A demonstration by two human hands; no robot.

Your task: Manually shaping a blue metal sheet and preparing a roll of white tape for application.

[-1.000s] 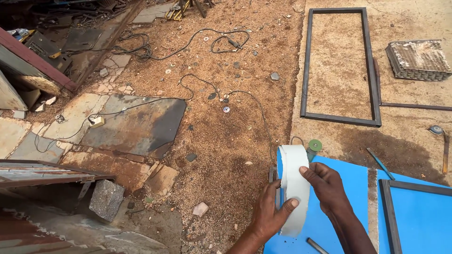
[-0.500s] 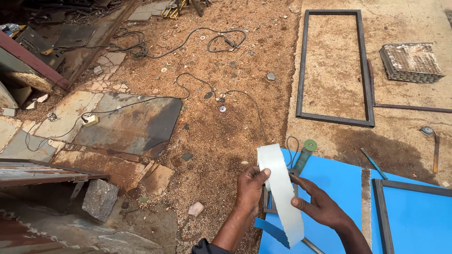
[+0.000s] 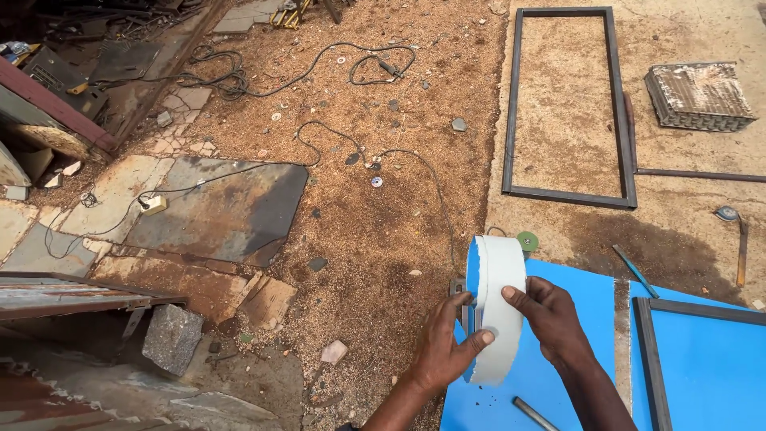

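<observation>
Both hands, left hand (image 3: 443,351) and right hand (image 3: 550,319), are closed around a curled white strip (image 3: 499,307) peeled off the blue sheet (image 3: 574,375); it could probably tear if pulled unevenly.

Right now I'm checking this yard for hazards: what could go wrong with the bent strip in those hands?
The curved white strip is held by its thin edges between the left hand and right hand; it might spring back or cut bare fingers. The black cables snaking over the dirt, and the loose rod on the blue sheet, could trip or roll underfoot.
</observation>
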